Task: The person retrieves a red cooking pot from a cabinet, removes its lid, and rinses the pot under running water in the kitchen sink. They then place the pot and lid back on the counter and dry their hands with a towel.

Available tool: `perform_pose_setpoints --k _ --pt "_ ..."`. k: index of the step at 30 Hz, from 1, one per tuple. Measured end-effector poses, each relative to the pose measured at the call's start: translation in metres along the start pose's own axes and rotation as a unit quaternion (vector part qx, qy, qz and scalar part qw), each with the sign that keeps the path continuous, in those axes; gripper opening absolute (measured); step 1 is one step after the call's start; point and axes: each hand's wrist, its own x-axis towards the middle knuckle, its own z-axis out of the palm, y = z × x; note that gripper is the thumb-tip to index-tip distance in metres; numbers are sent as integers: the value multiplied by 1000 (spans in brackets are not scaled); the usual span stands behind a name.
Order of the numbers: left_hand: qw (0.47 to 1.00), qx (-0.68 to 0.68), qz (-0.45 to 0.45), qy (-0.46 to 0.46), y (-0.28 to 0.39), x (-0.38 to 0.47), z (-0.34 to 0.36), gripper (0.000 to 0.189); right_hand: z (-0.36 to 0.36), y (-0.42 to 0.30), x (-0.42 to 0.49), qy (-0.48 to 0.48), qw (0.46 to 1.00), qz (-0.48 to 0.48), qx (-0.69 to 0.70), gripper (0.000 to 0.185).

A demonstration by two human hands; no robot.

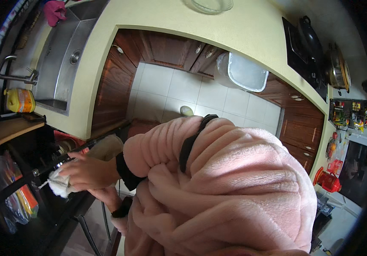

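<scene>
My right hand, in a pink fleece sleeve with a black cuff, reaches left to a dark metal shelf rack. Its fingers close on a crumpled white cloth near the rack's front rail. Below it, my left hand extends the same way; its fingers are mostly hidden behind the right hand, so its grip is unclear. Beside the hands, plastic-wrapped packets lie on the rack.
A steel sink with a tap is set in the pale countertop. A yellow bottle stands beside it. A lined white bin hangs at the wooden cabinets. A black hob lies far right.
</scene>
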Motion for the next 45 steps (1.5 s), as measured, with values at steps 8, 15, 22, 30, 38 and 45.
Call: perform_pose_setpoints --k 8,15,22,30,38,45 --pt "657 -745 -113 24 6 20 -2 67 -24 50 -24 -274 929 122 218 45" --pt "644 -709 -277 78 32 48 -7 58 -4 30 -14 -288 912 33 292 42" --pt "613 -773 -138 88 90 31 -35 74 -43 11 23 -252 931 -202 -167 52" --pt "612 -783 -79 -74 47 22 -27 74 -4 38 28 -213 961 -172 -52 25" --pt "879 -460 -106 -70 -28 7 13 65 -9 14 14 -495 851 -134 -115 24" --pt "876 -467 -116 -34 -44 20 35 62 -11 37 28 -460 856 -127 -200 23"
